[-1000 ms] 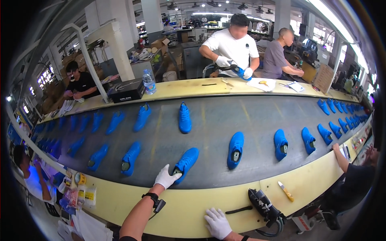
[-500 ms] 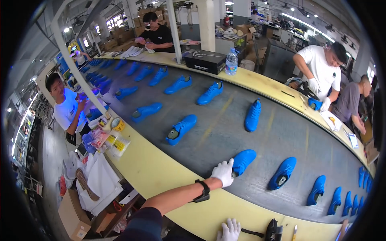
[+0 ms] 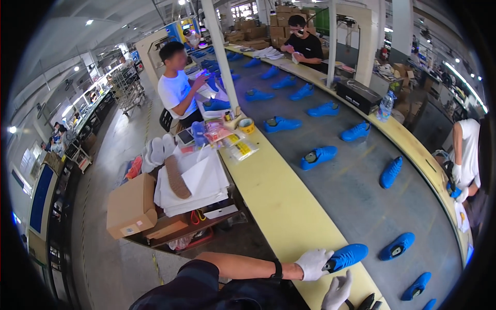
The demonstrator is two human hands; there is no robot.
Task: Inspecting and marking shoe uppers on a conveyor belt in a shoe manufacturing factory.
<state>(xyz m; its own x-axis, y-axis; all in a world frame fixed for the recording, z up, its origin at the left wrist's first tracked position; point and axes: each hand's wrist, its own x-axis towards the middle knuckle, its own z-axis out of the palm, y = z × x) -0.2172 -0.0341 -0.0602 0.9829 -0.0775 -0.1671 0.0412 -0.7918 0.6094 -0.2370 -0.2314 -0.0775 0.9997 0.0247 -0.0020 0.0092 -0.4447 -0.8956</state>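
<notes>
My left hand [image 3: 314, 264], in a white glove, is closed on the heel end of a blue lace-up sneaker [image 3: 350, 256]. The sneaker is over the pale yellow ledge [image 3: 281, 194] along the grey conveyor belt [image 3: 338, 194], its toe pointing right. Just below it is my right hand [image 3: 337, 291], also gloved, with fingers apart and nothing in them. It is close to the sneaker, apart from it. More blue sneakers stand spaced out on the belt, among them one [image 3: 397, 246] to the right and one [image 3: 391, 172] farther up.
Dark objects [image 3: 368, 301] lie on the ledge beside my right hand. Farther along are a tape roll [image 3: 247, 125] and plastic packets [image 3: 241, 148]. Left of the ledge stand a cardboard box [image 3: 132, 205] and white sheets with a brown sole [image 3: 176, 178]. Co-workers are along the belt.
My left hand has brought the sneaker off the belt toward me, over the ledge. My right hand has come up near it. The view has swung left.
</notes>
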